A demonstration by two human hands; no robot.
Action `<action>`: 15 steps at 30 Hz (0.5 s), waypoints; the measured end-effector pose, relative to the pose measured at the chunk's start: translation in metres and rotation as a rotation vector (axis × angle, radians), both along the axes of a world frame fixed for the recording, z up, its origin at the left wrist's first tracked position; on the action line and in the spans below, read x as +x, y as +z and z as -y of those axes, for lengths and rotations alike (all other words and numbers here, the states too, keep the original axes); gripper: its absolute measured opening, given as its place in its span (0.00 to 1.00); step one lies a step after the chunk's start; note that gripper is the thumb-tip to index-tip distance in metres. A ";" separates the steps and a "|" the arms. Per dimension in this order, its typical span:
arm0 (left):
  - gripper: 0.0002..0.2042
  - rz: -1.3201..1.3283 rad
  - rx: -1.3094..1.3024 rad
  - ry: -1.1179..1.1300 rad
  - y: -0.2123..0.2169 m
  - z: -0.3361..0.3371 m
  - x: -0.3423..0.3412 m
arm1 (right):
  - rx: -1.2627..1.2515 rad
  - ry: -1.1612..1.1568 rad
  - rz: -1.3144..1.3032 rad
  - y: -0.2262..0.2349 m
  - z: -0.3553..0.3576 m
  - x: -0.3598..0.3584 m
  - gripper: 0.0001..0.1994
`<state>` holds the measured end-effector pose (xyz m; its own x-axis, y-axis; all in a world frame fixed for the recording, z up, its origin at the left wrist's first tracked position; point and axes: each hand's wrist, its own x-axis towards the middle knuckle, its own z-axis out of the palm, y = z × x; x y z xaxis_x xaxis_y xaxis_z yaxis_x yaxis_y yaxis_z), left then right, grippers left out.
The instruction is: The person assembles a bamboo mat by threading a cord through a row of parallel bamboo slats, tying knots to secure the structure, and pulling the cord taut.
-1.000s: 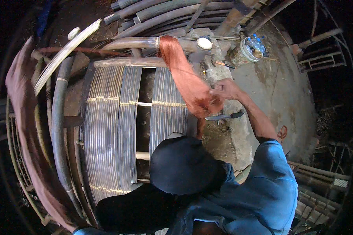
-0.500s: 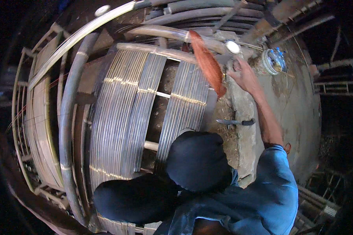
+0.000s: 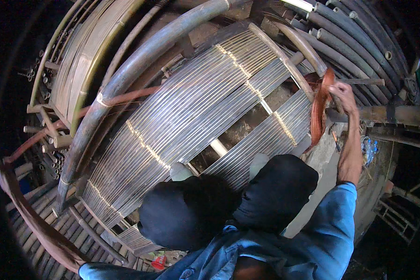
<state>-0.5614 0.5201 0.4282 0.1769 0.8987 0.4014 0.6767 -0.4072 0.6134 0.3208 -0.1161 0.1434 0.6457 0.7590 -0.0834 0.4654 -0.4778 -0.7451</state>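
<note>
At the right, my right hand has its fingers closed on a bundle of reddish-brown fibres, which hangs over the end of a bamboo pole. My left hand is stretched out to the far left rim, dim and partly blurred. A long reddish strand runs from it across the bamboo poles toward the slats, where it thins out of sight. Between my arms lies a rack of thin dark slats, bound in rows with pale ties. My feet and dark-clothed knees are over its near part.
Thick bent bamboo poles edge the far-left side of the rack. Stacked dark bamboo lengths lie at the upper right. A second slatted frame stands at the upper left. Near the bottom is a small red object. A blue-wrapped thing is at the right.
My view has turned, swinging the rack to a slant. My right hand has gone from beside a white round thing to the fibre bundle. My left arm now reaches far left with a reddish strand.
</note>
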 end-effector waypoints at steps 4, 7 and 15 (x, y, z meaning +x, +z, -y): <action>0.23 -0.185 0.141 0.222 0.062 -0.028 -0.136 | 0.159 0.036 -0.263 -0.031 0.037 0.018 0.13; 0.20 -0.075 0.017 0.128 -0.064 -0.029 -0.023 | -0.011 0.160 -0.022 0.059 -0.027 -0.025 0.10; 0.20 0.345 -0.659 -1.095 -0.135 0.236 0.470 | 0.428 0.441 0.444 0.145 -0.202 -0.198 0.08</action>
